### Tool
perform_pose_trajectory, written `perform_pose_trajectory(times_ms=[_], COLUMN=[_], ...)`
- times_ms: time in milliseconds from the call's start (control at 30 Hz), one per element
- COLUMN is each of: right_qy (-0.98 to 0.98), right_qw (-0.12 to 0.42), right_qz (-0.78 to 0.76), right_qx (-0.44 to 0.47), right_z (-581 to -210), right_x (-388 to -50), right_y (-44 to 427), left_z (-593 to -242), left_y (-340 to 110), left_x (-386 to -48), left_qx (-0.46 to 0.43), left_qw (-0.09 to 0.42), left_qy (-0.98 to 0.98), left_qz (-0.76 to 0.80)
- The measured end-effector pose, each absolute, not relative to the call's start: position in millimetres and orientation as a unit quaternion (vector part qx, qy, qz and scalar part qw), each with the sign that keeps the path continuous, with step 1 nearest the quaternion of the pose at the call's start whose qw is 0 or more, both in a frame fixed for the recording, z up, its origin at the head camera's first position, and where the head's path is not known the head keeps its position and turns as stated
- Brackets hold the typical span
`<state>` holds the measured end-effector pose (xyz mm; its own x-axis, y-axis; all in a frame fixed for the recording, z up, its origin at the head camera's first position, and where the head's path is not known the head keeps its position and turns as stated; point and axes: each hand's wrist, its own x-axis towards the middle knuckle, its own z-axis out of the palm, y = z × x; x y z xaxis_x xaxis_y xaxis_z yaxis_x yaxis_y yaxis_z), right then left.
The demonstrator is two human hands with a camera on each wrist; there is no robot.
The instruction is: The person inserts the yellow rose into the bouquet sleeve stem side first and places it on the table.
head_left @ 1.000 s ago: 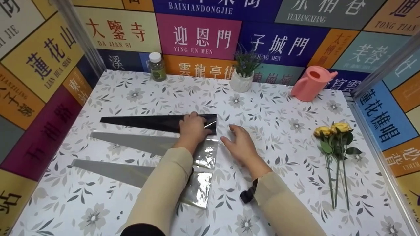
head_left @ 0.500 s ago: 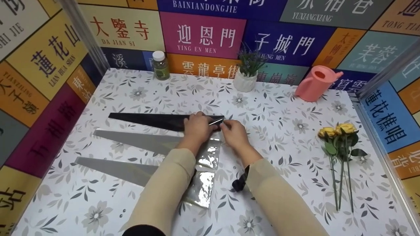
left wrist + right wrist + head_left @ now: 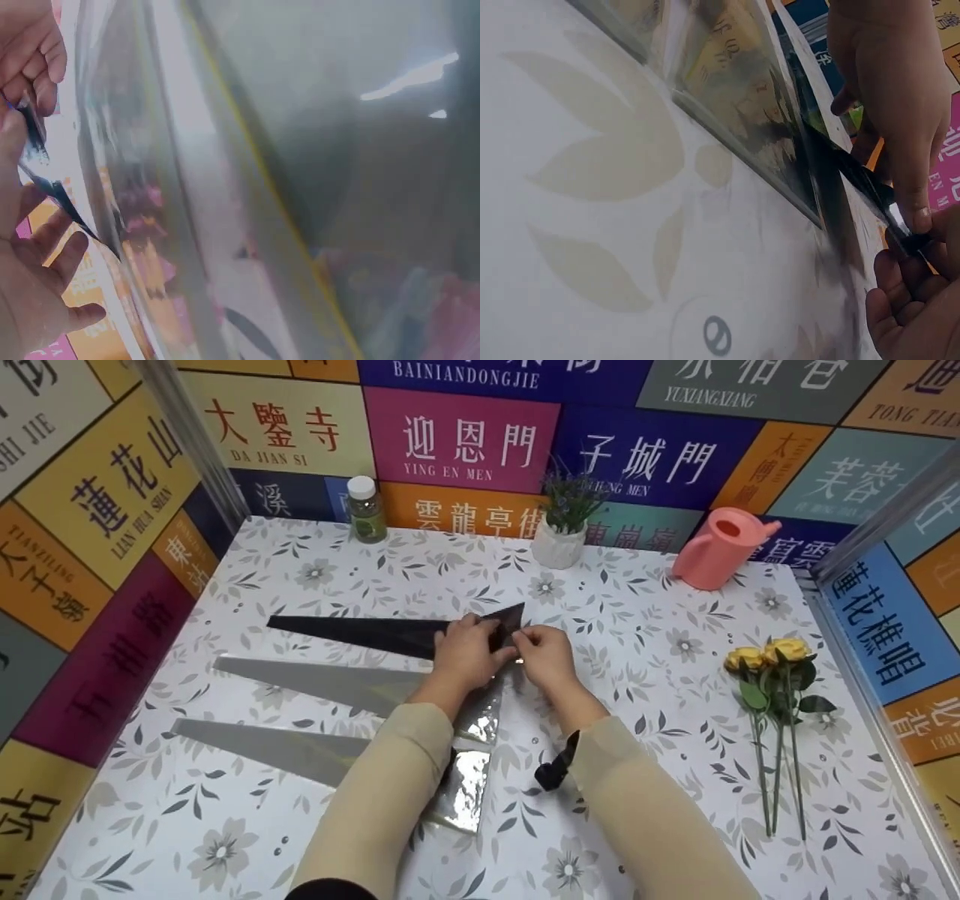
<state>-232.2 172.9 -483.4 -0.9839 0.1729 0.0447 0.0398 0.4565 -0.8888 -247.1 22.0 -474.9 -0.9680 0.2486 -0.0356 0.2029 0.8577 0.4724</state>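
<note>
We look down at a white floral table, where a person in tan sleeves handles a black sheet. It lies crosswise near the table's middle, its narrow tip toward our left, its wide end in the hands, one corner jutting toward the back. The left hand grips it near that end, thumb against it, other fingers spread. The right hand pinches the end's edge, fingers curled. Nearer the person lie a grey sheet and a second grey sheet, both tapered, shiny at the wide end and partly hidden by the left arm. Well to the right we find yellow roses. Along the back stand a white-capped bottle, a potted plant and a pink watering can, before a colourful lettered wall.
</note>
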Motion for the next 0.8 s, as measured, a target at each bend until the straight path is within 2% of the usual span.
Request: perform_pose_trajectory(times_ms=[300, 600, 800], right_qy=[-0.875, -0.879, -0.879], right_qw=[0.077, 0.077, 0.086], right_qz=[0.471, 0.467, 0.466], right_qx=[-0.082, -0.053, -0.056], right_z=[-470.2, -463.8, -463.5], right_x=[-224.6, -217.2, -212.1], right_y=[195.6, 197.6, 197.8], left_z=[-458.9, -444.5, -442.0], left_y=[42.6, 65.2, 67.8], left_x=[-243.9, -241.5, -241.9], left_qx=[0.077, -0.006, -0.029], left_qw=[-0.031, -0.01, 0.002], left_qy=[0.946, 0.931, 0.929], left_qz=[0.312, 0.366, 0.368])
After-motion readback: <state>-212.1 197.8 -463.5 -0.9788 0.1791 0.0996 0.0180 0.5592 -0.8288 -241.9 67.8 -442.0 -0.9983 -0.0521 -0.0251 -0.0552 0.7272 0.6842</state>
